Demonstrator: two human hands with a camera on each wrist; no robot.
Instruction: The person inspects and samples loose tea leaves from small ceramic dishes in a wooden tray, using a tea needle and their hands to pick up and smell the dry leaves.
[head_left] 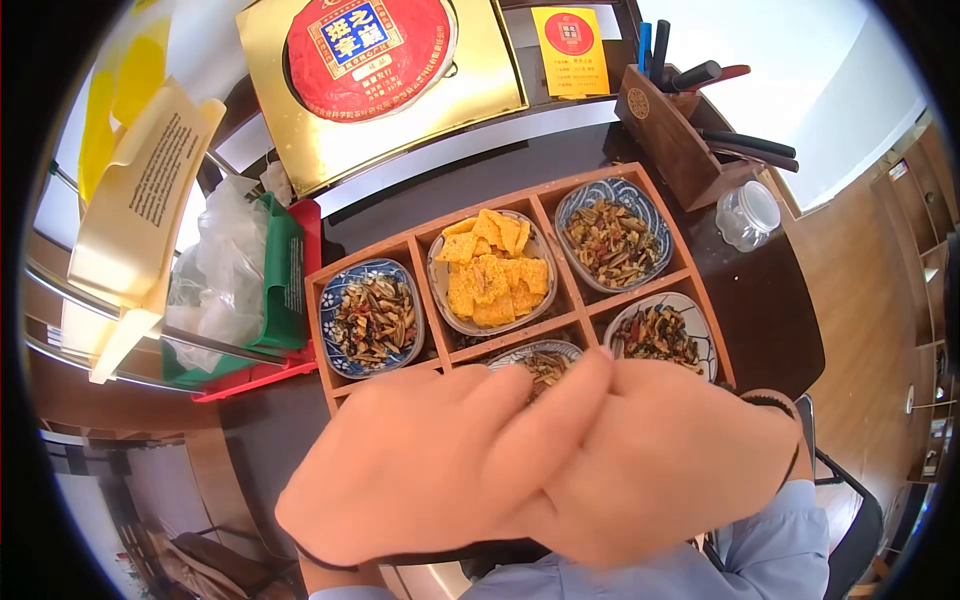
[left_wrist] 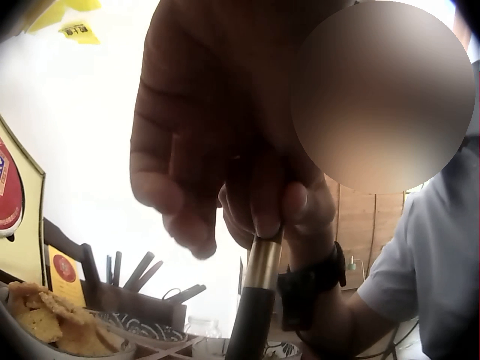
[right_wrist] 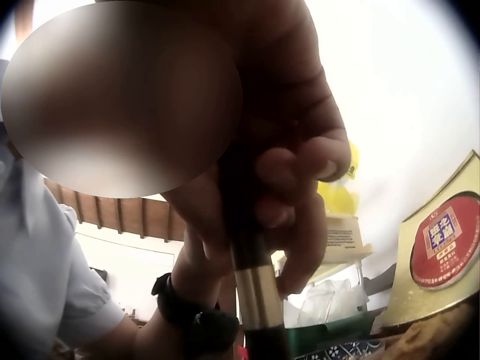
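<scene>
Both hands meet low over the wooden tray point(head_left: 590, 182) in the head view, my left hand point(head_left: 410, 465) overlapping my right hand point(head_left: 665, 460). Their backs face up and hide what the fingers do there. From the left wrist, a dark stick with a gold band point(left_wrist: 261, 274) shows at the curled fingertips. The right wrist view has the same kind of stick point(right_wrist: 257, 296) running up into the right hand's curled fingers point(right_wrist: 289, 165). Nearest the hands are a bowl of dried brown mix point(head_left: 548, 368), partly covered, and another patterned bowl point(head_left: 700, 345).
A bowl of yellow crisps point(head_left: 490, 270) and blue patterned bowls point(head_left: 372, 318) fill other compartments. Behind stands a gold box point(head_left: 400, 140) with a red disc. A green basket point(head_left: 285, 265) holds plastic bags at left; a wooden pen holder point(head_left: 670, 140) and glass jar point(head_left: 747, 216) stand right.
</scene>
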